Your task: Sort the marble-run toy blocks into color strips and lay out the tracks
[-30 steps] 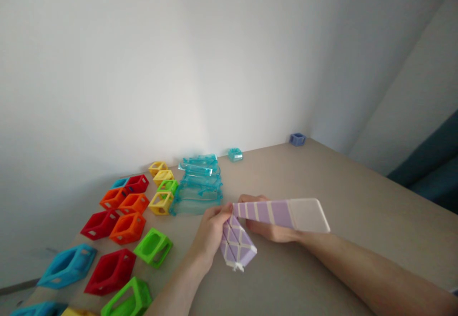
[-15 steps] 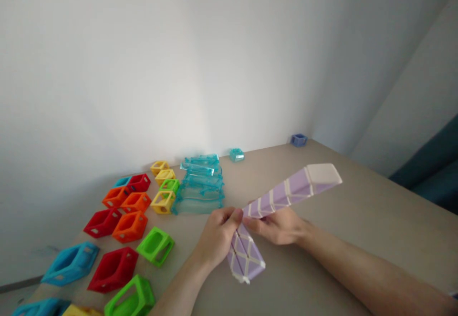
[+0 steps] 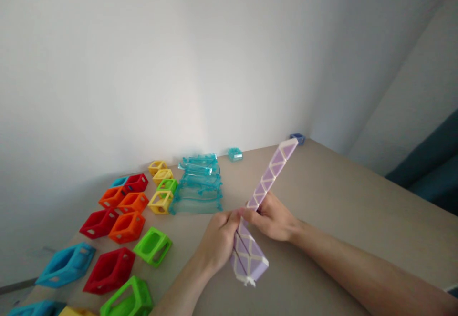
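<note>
From a distance, I have both hands on a purple-and-white segmented toy [image 3: 267,180] over a beige table [image 3: 361,211]. My left hand [image 3: 219,242] grips its folded section [image 3: 249,253], which extends below those fingers. My right hand [image 3: 275,218] pinches the base of its straight strip [image 3: 275,166], slanting up beyond the fingertips. Left of my left fingers are colourful hollow blocks [image 3: 127,228]; beyond them, translucent teal pieces [image 3: 200,182].

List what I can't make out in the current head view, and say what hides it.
Head view: middle of the purple-and-white puzzle, covered by the left grip and right grip.
Head view: part of the dark-blue block at the far corner, behind the puzzle's raised end.
Head view: lower parts of the nearest yellow block and nearest light-blue block, cut off by the bottom edge.
</note>
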The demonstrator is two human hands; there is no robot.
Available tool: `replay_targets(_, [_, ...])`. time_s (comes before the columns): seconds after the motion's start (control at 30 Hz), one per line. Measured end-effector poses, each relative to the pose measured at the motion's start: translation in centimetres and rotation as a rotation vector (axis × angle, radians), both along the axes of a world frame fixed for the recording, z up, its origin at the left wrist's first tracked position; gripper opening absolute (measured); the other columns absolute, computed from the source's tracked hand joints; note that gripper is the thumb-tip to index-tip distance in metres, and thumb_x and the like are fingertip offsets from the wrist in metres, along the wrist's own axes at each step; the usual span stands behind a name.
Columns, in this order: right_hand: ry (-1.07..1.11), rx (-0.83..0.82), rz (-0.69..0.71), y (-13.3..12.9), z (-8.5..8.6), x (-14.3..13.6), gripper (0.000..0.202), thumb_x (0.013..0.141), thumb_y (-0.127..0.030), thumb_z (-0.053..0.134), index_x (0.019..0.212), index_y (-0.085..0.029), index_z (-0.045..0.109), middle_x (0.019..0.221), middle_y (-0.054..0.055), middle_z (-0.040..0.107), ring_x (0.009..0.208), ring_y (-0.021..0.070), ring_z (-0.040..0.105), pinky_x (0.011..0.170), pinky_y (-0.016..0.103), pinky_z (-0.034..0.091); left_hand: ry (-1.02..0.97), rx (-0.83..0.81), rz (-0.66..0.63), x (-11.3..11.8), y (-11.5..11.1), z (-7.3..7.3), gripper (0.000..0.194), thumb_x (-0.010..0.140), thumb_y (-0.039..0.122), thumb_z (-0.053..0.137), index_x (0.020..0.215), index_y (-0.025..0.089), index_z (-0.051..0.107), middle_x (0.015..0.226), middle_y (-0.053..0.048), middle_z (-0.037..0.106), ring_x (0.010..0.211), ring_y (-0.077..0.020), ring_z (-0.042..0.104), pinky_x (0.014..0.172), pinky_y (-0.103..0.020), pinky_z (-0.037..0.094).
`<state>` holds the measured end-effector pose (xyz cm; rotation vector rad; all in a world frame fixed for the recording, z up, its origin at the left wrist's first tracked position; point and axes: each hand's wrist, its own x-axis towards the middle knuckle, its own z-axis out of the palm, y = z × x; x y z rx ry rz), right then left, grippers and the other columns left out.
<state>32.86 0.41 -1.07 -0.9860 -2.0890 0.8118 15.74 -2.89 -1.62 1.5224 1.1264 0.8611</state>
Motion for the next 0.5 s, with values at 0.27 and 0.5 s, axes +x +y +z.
replay_targets(0.27, [0.571,-0.688,-0.105,0.1,-1.1,-2.4,0.056,0.085,-0.053,0.044,0.04,-0.023,0.031,0.033,-0.007,0.024,0.032,0.006,0.018,0.037,0.025,0.01,0.055,0.213,0.121,-0.3,-0.2,0.4,0.036,0.092,0.044,0.046,0.067,0.018,0.051,0.06,0.001,0.049,0.06,-0.0132,0.043,0.057,-0.026,0.027])
replay_targets(0.5, [0.68,-0.511,-0.054,0.0,-0.7,-1.6,0.051,0.076,-0.058,0.059,0.047,-0.02,0.04,0.041,-0.007,0.031,0.039,0.0065,0.026,0.041,0.025,0.016,-0.259,-0.008,0.008,-0.2,-0.1,1.3,0.028,0.078,0.04,0.068,0.082,0.013,0.062,0.07,-0.001,0.056,0.063,-0.0123,0.048,0.058,-0.023,0.034])
